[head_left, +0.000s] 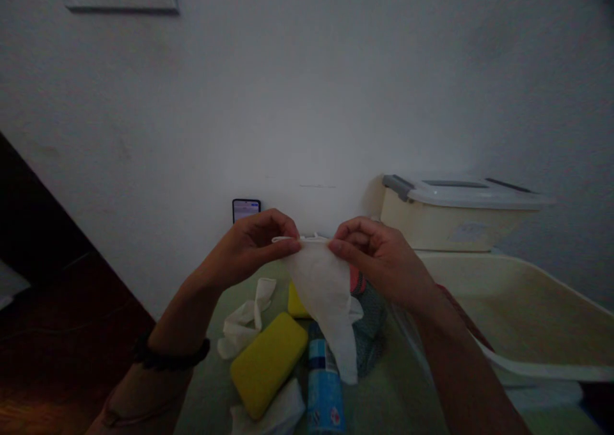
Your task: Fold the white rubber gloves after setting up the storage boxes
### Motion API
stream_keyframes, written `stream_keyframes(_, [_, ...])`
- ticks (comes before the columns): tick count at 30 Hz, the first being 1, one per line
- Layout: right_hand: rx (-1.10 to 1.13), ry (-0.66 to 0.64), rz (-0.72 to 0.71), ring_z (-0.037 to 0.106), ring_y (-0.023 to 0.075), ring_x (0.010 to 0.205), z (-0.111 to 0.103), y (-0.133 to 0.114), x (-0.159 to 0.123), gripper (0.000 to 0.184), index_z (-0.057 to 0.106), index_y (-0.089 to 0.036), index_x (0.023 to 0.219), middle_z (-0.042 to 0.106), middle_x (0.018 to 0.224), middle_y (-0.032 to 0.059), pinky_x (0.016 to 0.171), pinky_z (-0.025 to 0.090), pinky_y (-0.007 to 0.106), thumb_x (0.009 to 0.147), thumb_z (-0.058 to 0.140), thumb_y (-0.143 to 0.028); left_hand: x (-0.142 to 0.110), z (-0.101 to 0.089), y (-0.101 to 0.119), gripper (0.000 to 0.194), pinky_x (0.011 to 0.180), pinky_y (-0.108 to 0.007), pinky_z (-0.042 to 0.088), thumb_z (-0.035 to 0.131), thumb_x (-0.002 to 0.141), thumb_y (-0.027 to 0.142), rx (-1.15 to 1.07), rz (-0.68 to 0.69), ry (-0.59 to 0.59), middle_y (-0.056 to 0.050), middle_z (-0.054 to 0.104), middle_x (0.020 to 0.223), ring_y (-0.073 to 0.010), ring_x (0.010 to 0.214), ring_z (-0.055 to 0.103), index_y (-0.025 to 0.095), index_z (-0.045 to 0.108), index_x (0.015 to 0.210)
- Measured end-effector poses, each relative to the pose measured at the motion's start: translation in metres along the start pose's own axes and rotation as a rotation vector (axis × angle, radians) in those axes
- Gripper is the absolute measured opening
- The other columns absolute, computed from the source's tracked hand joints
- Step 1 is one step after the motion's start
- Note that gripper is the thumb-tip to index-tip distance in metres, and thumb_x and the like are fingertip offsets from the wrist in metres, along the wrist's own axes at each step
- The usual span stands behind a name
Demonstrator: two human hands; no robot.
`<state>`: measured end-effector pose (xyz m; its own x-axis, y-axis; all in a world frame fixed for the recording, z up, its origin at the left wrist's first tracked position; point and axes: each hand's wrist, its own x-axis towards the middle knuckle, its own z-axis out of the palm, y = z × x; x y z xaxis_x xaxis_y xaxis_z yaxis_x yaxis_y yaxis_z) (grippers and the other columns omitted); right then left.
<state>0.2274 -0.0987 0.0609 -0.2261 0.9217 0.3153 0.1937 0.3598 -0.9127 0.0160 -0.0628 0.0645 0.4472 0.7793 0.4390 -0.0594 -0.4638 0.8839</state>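
Note:
A thin white disposable glove (319,288) hangs by its cuff between my two hands, its finger end dangling down. My left hand (263,240) pinches the cuff on the left with thumb and fingertips. On the right, my right hand (374,253) pinches the same rim. Below them lies a yellow sponge (268,364), and part of another yellow sponge (297,302) shows behind the glove. A second white glove (247,320) is crumpled to the left. The glove partly covers a blue can (325,390) and a grey-green cloth (371,326).
A phone (246,210) leans upright against the wall. At right stands a lidded cream container (446,221) behind a wide shallow white tray (542,364). A folded white cloth (273,412) lies at the near edge of the green table cover (211,384).

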Motion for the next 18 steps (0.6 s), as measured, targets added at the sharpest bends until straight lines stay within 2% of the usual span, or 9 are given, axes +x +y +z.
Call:
stream_keyframes(5, [-0.067,-0.087,-0.016,0.053,0.0083,0.052,-0.004,0.0,-0.003,0.025,0.055,-0.022,0.097,0.056,0.065,-0.0062,0.046,0.041,0.019,0.081,0.067,-0.037,0.0,0.0,0.0,0.015,0.06,-0.021,0.051,0.078,0.07,0.023,0.01,0.01,0.078,-0.001,0.065,0.071,-0.0106,0.065,0.059,0.015,0.066,0.072])
stream_keyframes(10, [-0.146,-0.06,-0.07,0.057,0.0109,0.062,0.001,-0.006,-0.009,0.02,0.05,-0.025,0.087,0.06,0.083,-0.0018,0.047,0.044,0.019,0.079,0.067,-0.031,-0.003,-0.002,0.006,0.015,0.065,-0.02,0.054,0.081,0.064,0.011,-0.038,0.067,0.004,-0.001,0.069,0.074,-0.0116,0.07,0.064,0.015,0.069,0.073])
stream_keyframes(12, [-0.192,-0.05,-0.134,0.059,0.0132,0.072,0.003,-0.01,-0.012,0.016,0.051,-0.025,0.086,0.061,0.088,-0.0003,0.054,0.047,0.022,0.08,0.066,-0.027,-0.005,-0.002,0.01,0.018,0.067,-0.019,0.055,0.079,0.064,0.006,-0.044,0.086,-0.034,0.0,0.069,0.075,-0.0108,0.071,0.064,0.016,0.07,0.075])
stream_keyframes(15, [-0.264,-0.037,-0.241,0.06,0.0155,0.082,0.005,-0.016,-0.015,0.012,0.052,-0.024,0.085,0.06,0.086,-0.0002,0.07,0.05,0.027,0.081,0.064,-0.023,-0.008,-0.001,0.016,0.019,0.067,-0.019,0.055,0.077,0.066,0.004,-0.023,0.103,-0.076,0.0,0.07,0.077,-0.0112,0.073,0.065,0.017,0.071,0.078])
stream_keyframes(18, [-0.277,-0.051,-0.241,0.061,0.0154,0.081,0.001,-0.019,-0.017,0.01,0.053,-0.024,0.085,0.061,0.084,-0.0003,0.07,0.05,0.027,0.083,0.063,-0.025,-0.01,-0.002,0.02,0.018,0.067,-0.019,0.055,0.078,0.066,0.006,0.004,0.122,-0.08,-0.001,0.07,0.077,-0.0121,0.074,0.066,0.017,0.071,0.078])
